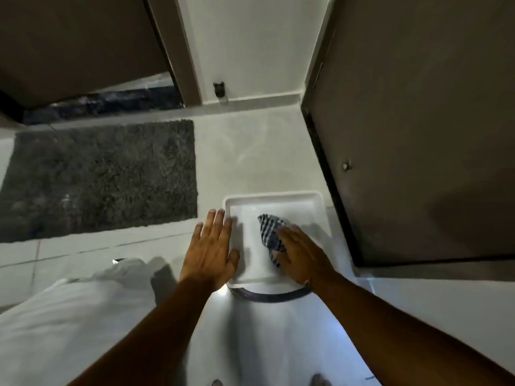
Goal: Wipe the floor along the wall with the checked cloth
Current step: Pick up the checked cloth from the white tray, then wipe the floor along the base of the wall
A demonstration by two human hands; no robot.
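A blue-and-white checked cloth [269, 232] lies bunched inside a white rectangular tray [274, 200] that rests on top of a white round object with a dark rim. My right hand [301, 254] presses flat on the cloth's near end, fingers spread over it. Palm down, my left hand [211, 252] sits on the tray's left rim with its fingers apart and nothing in it. The pale tiled floor [250, 151] stretches ahead to a white wall with a skirting board [264, 97].
A dark grey shaggy mat [103, 176] covers the floor at left. A brown door [418, 121] stands open at right, its edge close to the tray. A small dark doorstop [219, 89] sits on the wall. My white-clad leg [69, 316] is at lower left.
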